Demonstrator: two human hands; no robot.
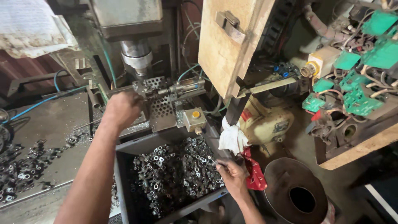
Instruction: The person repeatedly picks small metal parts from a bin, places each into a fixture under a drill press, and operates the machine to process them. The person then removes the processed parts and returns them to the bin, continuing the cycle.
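My left hand (121,108), fist closed, sits under the press ram (137,58)—crush risk; right hand (233,174) pinches a small part over the bin (124,166).

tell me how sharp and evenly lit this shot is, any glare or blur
Head view: mostly sharp, wide-angle bending at the edges; the left hand at the press is slightly motion-blurred; the bin of metal parts glints in places; lower right corner falls into deep shadow; the wooden panel is brightly lit.

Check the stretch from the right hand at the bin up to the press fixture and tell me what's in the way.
Nothing visible blocks it. The right hand rests at the bin edge among the metal rings. The left hand is already at the fixture; a button box sits just beside that path.
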